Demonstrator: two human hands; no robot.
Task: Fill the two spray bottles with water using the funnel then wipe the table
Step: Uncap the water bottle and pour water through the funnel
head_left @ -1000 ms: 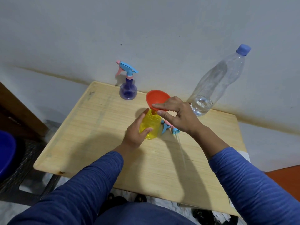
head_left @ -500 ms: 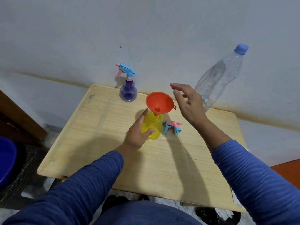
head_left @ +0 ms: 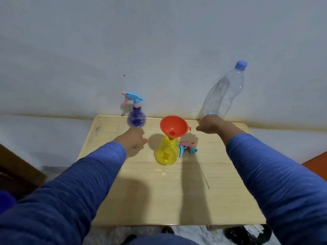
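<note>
Pale wooden table (head_left: 177,200), pushed against a white wall. At the far edge, purple spray bottle (head_left: 136,119), upright, blue-and-pink trigger head fitted. Near the middle, yellow spray bottle (head_left: 166,152), open-necked, with orange funnel (head_left: 174,125) seated in its neck. Just right of it, loose spray head (head_left: 188,146) lying flat, its thin dip tube (head_left: 202,171) trailing toward the near edge. At the far right, clear water bottle (head_left: 225,92), blue-capped, its base hidden.
</note>
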